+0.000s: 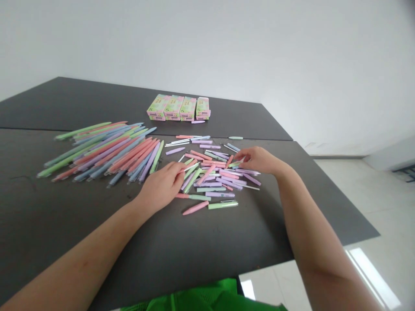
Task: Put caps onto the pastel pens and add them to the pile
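My left hand [164, 180] is closed at the left side of a loose pile of pen parts, with a thin white pen refill [192, 166] sticking out from its fingertips. At the pile's right side, my right hand [258, 160] pinches a light green pen barrel piece [235, 163]. Between the hands lie pink, purple, green and blue-grey barrel halves [207, 185], mixed with thin refills. Nearest to me are a pink tapered half [196, 208] and a green clipped half [223, 205].
Left of my left hand, a big heap of assembled-looking pens [106, 151] in pastel colours covers the dark table [181, 255]. Several pink-and-green boxes [173, 108] stand in a row farther back, a purple piece [198, 122] before them. A white wall [207, 47] rises behind.
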Demonstrator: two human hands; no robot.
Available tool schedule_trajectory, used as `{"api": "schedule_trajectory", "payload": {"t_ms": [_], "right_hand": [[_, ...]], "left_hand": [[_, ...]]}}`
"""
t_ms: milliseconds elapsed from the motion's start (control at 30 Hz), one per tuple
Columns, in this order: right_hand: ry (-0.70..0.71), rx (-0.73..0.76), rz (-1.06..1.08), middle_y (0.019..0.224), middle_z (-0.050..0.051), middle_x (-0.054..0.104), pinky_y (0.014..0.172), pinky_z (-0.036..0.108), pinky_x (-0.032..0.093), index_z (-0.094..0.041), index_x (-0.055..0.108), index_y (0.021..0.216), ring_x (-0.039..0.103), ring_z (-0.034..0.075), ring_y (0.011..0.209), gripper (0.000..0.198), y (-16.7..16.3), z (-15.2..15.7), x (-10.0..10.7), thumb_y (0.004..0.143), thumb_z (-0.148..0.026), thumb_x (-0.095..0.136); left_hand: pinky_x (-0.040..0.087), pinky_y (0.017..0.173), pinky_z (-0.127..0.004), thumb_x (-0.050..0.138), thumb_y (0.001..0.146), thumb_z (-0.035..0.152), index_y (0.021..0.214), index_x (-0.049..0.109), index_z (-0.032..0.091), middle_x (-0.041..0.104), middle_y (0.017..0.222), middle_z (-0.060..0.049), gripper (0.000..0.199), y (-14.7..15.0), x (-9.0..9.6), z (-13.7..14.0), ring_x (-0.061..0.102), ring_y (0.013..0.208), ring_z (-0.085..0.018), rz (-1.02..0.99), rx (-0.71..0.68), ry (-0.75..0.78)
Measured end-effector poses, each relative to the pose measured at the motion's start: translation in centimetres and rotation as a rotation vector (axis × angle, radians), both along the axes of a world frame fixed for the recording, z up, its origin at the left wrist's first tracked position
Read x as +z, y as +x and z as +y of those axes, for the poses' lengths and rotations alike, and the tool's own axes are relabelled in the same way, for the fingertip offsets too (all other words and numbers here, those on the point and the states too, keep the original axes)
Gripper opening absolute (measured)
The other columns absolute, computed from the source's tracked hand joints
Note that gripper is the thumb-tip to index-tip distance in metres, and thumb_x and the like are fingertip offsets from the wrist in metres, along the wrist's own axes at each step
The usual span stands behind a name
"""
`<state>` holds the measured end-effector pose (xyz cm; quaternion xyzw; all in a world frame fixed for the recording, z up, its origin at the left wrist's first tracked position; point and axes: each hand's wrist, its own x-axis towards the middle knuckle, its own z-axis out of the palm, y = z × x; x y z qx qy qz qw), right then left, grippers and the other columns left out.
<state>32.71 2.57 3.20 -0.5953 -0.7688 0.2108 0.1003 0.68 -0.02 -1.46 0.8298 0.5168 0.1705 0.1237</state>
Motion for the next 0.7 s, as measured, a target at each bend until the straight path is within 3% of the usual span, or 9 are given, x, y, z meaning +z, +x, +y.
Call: {"api": "schedule_trajectory", "payload": {"t_ms": [100, 300, 500, 600, 700], "right_hand": [[0.012, 0.051, -0.041, 0.086, -0.003, 0.073, 0.062, 0.021, 0.043, -0.029, 0.077, 0.098, 0.060, 0.013, 0.069, 0.035, -1.1, -0.8, -0.1, 0.070, -0.012, 0.064], [0.217, -0.081, -0.049, 0.088, 0.003, 0.071, 0.074, 0.027, 0.047, -0.026, 0.075, 0.106, 0.060, 0.015, 0.071, 0.030, -2.0, -0.6, -1.9, 0.080, -0.019, 0.062], [0.365, -0.384, 0.147, 0.094, 0.007, 0.073, 0.073, 0.029, 0.050, -0.017, 0.072, 0.105, 0.066, 0.018, 0.079, 0.030, 0.6, 0.2, -3.4, 0.083, -0.016, 0.052], [0.325, -0.432, 0.097, 0.086, 0.006, 0.074, 0.073, 0.029, 0.049, -0.016, 0.073, 0.094, 0.066, 0.019, 0.079, 0.022, 1.8, -0.1, -3.0, 0.081, -0.021, 0.057], [0.175, -0.300, -0.010, 0.085, 0.005, 0.073, 0.072, 0.029, 0.048, -0.019, 0.074, 0.090, 0.066, 0.020, 0.079, 0.021, 2.2, -0.5, -2.5, 0.077, -0.033, 0.066]], "left_hand": [[0.047, 0.081, -0.033, 0.034, 0.095, 0.035, 0.115, 0.058, 0.021, 0.067, 0.116, -0.007, 0.034, 0.1, 0.0, 0.1, 0.064, 0.102, -0.026, -0.005, 0.026, 0.025], [0.046, 0.073, -0.030, 0.033, 0.095, 0.037, 0.113, 0.059, 0.021, 0.072, 0.101, -0.006, 0.035, 0.1, 0.4, 0.2, 0.067, 0.089, -0.024, 0.019, 0.050, 0.017], [0.044, 0.070, -0.030, 0.033, 0.095, 0.036, 0.112, 0.059, 0.021, 0.071, 0.097, -0.005, 0.034, -0.1, 0.2, 0.4, 0.067, 0.087, -0.024, 0.033, 0.043, 0.048], [0.045, 0.073, -0.030, 0.032, 0.096, 0.035, 0.115, 0.058, 0.021, 0.071, 0.100, -0.006, 0.035, -0.1, 0.1, 0.3, 0.067, 0.090, -0.024, 0.031, 0.044, 0.037], [0.046, 0.077, -0.031, 0.033, 0.096, 0.036, 0.116, 0.058, 0.021, 0.071, 0.104, -0.007, 0.036, 0.0, 0.2, 0.3, 0.067, 0.093, -0.025, 0.037, 0.054, 0.027]]}}
